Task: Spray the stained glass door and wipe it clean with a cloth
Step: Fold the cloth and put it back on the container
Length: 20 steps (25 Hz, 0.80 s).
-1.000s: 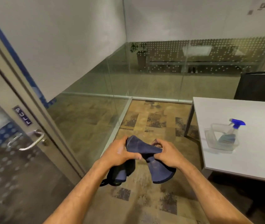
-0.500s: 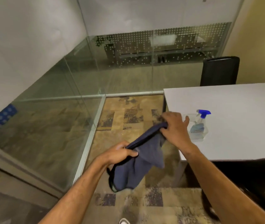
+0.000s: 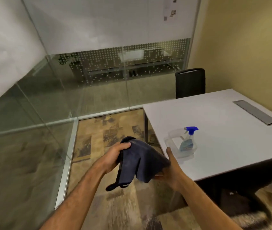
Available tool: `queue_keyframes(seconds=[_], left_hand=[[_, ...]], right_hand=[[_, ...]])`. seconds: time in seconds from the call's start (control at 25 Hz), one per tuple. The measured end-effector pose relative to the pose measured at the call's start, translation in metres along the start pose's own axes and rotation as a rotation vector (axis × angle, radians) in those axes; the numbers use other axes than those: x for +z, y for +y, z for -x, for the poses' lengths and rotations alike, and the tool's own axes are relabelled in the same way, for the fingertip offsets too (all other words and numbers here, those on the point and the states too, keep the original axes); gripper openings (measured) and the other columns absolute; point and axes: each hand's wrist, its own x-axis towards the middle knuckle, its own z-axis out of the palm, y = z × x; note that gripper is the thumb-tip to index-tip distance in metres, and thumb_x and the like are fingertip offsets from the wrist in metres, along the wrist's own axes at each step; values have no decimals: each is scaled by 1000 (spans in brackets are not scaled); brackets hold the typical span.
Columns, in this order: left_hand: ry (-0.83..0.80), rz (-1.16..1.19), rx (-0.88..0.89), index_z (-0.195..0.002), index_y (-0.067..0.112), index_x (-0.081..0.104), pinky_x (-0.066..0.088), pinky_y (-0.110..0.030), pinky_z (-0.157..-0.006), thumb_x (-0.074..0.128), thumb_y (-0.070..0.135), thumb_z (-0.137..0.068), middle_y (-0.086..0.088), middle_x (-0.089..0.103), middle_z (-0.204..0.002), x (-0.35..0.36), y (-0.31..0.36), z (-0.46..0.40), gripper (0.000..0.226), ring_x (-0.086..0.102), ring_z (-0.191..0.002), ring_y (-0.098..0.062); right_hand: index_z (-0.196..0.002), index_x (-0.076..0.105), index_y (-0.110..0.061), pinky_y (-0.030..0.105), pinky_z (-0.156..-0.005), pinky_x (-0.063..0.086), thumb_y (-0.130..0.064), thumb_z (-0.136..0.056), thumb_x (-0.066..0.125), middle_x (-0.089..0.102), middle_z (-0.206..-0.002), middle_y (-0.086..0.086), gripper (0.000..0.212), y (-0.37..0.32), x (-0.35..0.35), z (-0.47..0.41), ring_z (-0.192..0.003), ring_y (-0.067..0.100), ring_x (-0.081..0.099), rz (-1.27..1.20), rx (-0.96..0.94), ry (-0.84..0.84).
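Both hands hold a dark blue cloth [image 3: 138, 161] in front of me, above the carpet. My left hand [image 3: 115, 155] pinches its upper left edge. My right hand [image 3: 170, 166] grips it from the right side and underneath, thumb pointing up. The cloth drapes between them with a dark loop hanging down. A spray bottle [image 3: 187, 140] with a blue trigger head stands in a clear plastic container [image 3: 170, 138] near the front left corner of the white table [image 3: 223, 135], just right of my right hand. The glass door is out of view.
Glass partition walls [image 3: 32, 113] run along the left and the back [image 3: 132, 77], with a dotted frosted band. A black chair [image 3: 190, 83] stands behind the table. A grey cable hatch [image 3: 256, 112] is set in the tabletop. Patterned carpet [image 3: 98, 135] lies ahead.
My view has turned right, away from the door with its handle, toward the table. My right hand dropped from the cloth's raised top corner to underneath it, and the cloth bunched up between both hands.
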Motion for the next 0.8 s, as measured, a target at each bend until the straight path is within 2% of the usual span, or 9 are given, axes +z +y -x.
queue_keyframes(seconds=[0.04, 0.08, 0.16, 0.24, 0.32, 0.48, 0.6, 0.72, 0.8], left_hand=[[7, 12, -9, -97, 20, 86, 57, -33, -82, 66, 37, -88, -9, 81, -104, -5, 5, -8, 28, 78, -93, -20], [16, 24, -20, -99, 19, 86, 56, -36, -85, 62, 40, -94, -12, 81, -107, -9, 8, -15, 33, 77, -94, -22], [8, 84, -38, -100, 16, 86, 54, -41, -88, 48, 41, -104, -16, 80, -108, -14, 11, -29, 45, 78, -94, -26], [-13, 164, -43, -101, 15, 86, 54, -41, -88, 38, 39, -109, -18, 79, -108, -15, 12, -40, 54, 77, -95, -28], [-31, 150, -23, -99, 17, 86, 57, -38, -83, 35, 37, -111, -15, 80, -106, -14, 15, -50, 56, 77, -95, -25], [-18, -93, -38, -99, 18, 82, 57, -32, -85, 44, 30, -110, -4, 82, -102, -7, 24, -56, 41, 78, -95, -15], [61, -362, 7, -98, 15, 76, 51, -40, -102, 56, 40, -107, 1, 78, -104, 1, 23, -63, 33, 73, -104, -19], [100, -459, 114, -102, 13, 74, 50, -26, -89, 57, 37, -107, 7, 73, -94, 20, 17, -69, 29, 70, -96, -11], [154, -433, 170, -111, 20, 68, 45, -19, -83, 59, 34, -106, 13, 67, -103, 40, 16, -74, 18, 65, -100, -8]], right_hand=[[-142, 47, 8, 60, -114, 42, -42, -111, 29, 55, -138, 39, 61, -5, 11, -1, -133, 53, 51, 137, -64, 33], [-145, 46, 6, 59, -111, 45, -43, -110, 29, 54, -142, 36, 62, -10, 10, -6, -135, 51, 51, 237, -115, -66], [-134, 61, -26, 44, -88, 62, -67, -96, 47, 73, -128, 8, 58, -23, 7, -8, -119, 31, 69, 264, -254, -205], [-119, 65, -47, 30, -80, 63, -68, -80, 72, 76, -117, -11, 45, -19, -9, -9, -111, 15, 73, 421, -371, -260], [-118, 66, -43, 34, -90, 63, -51, -82, 80, 77, -112, -13, 39, -17, -8, -20, -110, 17, 72, 545, -476, -116], [-121, 65, -27, 50, -105, 55, -34, -98, 66, 74, -119, -2, 24, -44, -13, -29, -113, 21, 69, 516, -501, 7], [-114, 62, -35, 43, -103, 56, -34, -102, 59, 71, -120, -6, 12, -60, -29, -31, -112, 16, 67, 506, -492, 4], [-113, 61, -36, 27, -90, 57, -36, -102, 56, 69, -120, -6, 12, -75, -47, -32, -109, 12, 66, 496, -479, -3], [-122, 61, -28, 28, -90, 58, -37, -102, 56, 70, -121, -2, 22, -85, -65, -31, -111, 16, 67, 508, -489, -20]])
